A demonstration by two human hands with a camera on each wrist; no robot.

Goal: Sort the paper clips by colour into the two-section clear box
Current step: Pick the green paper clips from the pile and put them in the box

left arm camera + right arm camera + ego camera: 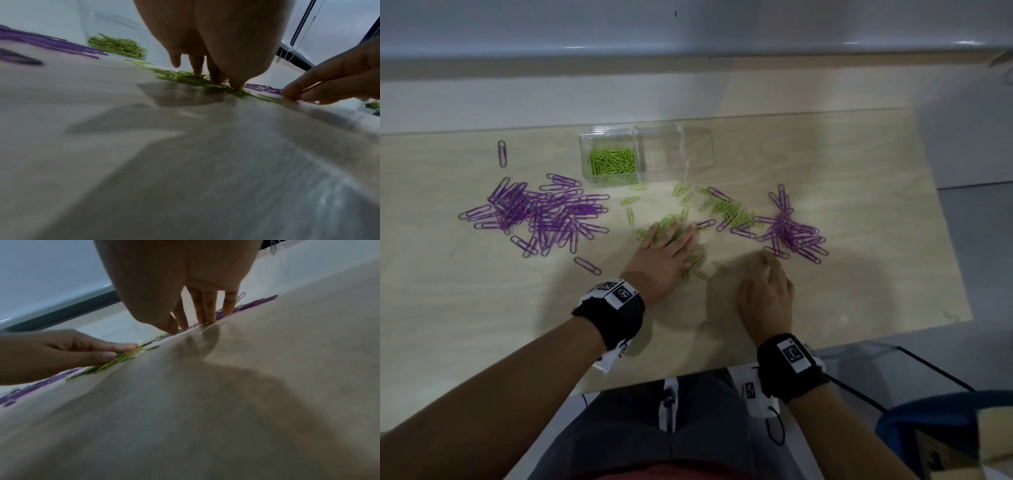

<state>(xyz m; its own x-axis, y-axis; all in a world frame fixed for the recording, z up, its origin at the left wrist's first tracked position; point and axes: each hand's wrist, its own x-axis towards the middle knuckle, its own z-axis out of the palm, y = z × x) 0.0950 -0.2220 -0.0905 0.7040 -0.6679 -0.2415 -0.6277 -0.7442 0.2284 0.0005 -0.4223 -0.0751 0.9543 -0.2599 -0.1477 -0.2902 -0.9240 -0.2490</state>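
Observation:
The clear two-section box stands at the table's far middle; its left section holds green clips, its right section looks empty. Loose green clips lie scattered in front of it. My left hand lies flat with straight fingers pressing on a bunch of green clips. My right hand touches the table with straight fingertips beside a few green clips. A large purple pile lies at the left, a smaller purple pile at the right.
One purple clip lies alone far left, another near my left wrist. The wooden table's front edge runs close to my lap. A blue bag sits at the lower right, off the table.

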